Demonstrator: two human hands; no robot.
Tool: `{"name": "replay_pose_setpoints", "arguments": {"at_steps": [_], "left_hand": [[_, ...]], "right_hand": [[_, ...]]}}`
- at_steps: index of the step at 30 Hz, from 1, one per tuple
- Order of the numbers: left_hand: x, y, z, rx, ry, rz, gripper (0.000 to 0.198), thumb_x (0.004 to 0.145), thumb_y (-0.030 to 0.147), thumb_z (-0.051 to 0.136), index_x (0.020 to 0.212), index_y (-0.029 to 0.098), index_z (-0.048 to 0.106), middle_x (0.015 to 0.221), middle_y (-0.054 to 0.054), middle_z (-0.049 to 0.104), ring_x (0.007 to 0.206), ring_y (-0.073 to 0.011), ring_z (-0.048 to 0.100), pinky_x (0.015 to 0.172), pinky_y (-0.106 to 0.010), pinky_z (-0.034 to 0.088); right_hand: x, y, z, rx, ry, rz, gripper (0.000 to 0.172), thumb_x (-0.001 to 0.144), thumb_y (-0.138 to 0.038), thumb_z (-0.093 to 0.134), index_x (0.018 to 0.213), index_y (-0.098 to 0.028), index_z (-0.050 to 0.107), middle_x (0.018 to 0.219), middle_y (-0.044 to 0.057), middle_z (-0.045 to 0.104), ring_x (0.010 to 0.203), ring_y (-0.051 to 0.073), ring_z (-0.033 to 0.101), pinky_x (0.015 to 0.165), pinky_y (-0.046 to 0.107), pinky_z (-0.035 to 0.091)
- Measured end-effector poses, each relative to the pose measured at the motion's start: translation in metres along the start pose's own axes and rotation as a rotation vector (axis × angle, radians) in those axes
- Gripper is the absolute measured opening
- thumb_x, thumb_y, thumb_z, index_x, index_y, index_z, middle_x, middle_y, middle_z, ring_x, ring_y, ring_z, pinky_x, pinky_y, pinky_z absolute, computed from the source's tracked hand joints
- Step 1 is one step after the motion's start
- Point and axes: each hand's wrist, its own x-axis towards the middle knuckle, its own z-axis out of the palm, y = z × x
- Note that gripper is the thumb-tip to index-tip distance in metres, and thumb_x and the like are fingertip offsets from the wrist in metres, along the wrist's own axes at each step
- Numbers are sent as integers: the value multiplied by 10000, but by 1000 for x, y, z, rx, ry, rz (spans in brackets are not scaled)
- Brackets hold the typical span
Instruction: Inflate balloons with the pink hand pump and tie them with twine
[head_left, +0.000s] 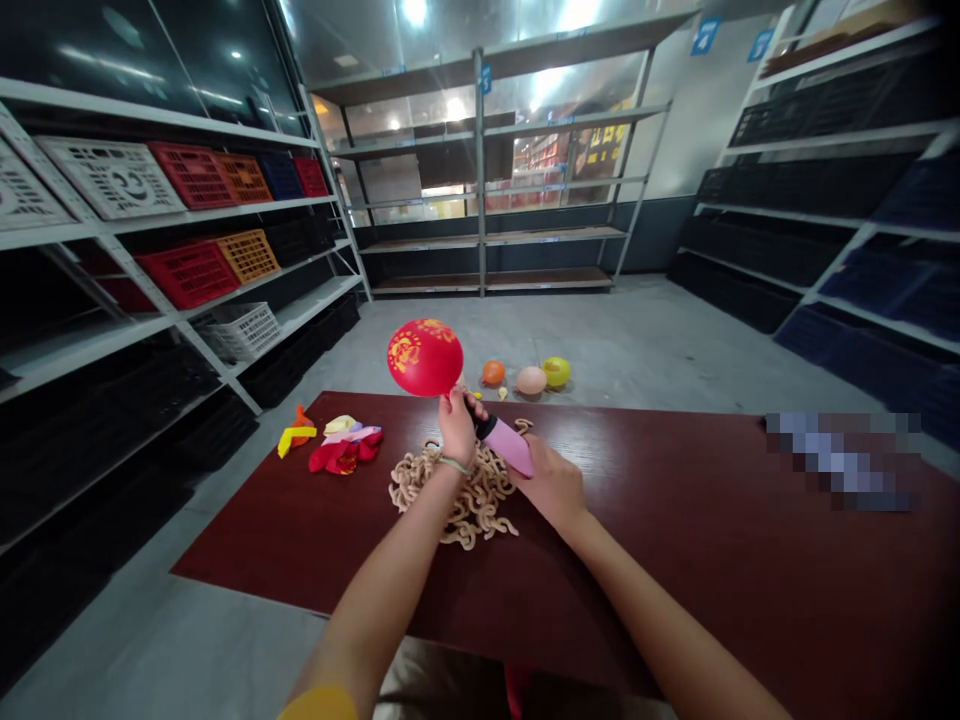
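Observation:
A partly filled red balloon with yellow print sits above the table's far edge. My left hand is closed around its neck, at the black front end of a hand pump. Lower right of it, my right hand grips the pink body of the pump. Under both hands lies a heap of beige, curled, worm-like pieces. To the left are flat balloons in red, white and pale yellow, beside an orange and yellow pair. How the balloon's mouth meets the nozzle is hidden by my fingers.
The dark red table spans the front. Beyond it on the floor rest an orange balloon, a pale pink balloon and a yellow-green balloon. A blurred-out item lies at the table's right. Shelves with crates line the left.

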Motion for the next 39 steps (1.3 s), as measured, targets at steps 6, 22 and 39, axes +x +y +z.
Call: {"name": "replay_pose_setpoints", "arguments": {"at_steps": [6,22,39], "left_hand": [[23,29,-43,-19,224,48,187,808,247,541,715,209,384,572,77,422,426,-59,413,458,-202,353],[-22,-9,-26,-21,180,-44,174,867,309,516,779,228,390,615,51,429,486,-100,453,530,-268,427],[-28,-6,-20,-50,67,35,196,873,316,540,767,216,409,581,60,433,456,-96,437,495,-257,382]], "right_hand": [[10,26,-13,-50,-173,-258,402,840,-354,609,1212,-211,555,967,56,684,835,203,625,674,280,362],[4,37,-13,-75,-146,-249,462,895,-501,535,1240,-197,582,968,76,681,853,227,591,705,306,328],[-7,26,-16,-25,-15,-229,448,895,-490,548,1222,-187,594,930,60,703,788,193,625,686,288,343]]}}
